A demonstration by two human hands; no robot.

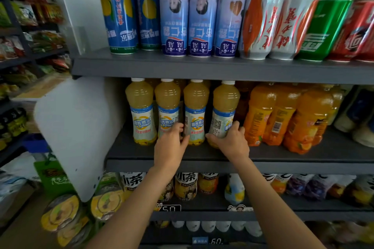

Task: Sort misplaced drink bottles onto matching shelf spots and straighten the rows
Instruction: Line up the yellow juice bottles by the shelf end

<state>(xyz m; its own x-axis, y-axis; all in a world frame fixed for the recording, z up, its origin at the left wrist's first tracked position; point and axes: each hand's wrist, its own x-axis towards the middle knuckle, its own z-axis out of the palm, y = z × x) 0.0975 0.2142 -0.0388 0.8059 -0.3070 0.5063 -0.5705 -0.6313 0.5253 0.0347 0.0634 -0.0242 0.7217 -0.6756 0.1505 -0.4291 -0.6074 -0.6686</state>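
Several pale-yellow juice bottles with white caps and blue-white labels stand in a front row on the middle shelf. My left hand grips the lower part of the second bottle from the left, thumb against the third bottle. My right hand grips the base of the fourth bottle, whose label is turned to show its QR code. The first bottle stands untouched at the left.
Orange juice bottles crowd right of the yellow row, close to my right hand. Tall blue, silver, green and red cans fill the shelf above. Tea bottles sit below. A white end panel bounds the left side.
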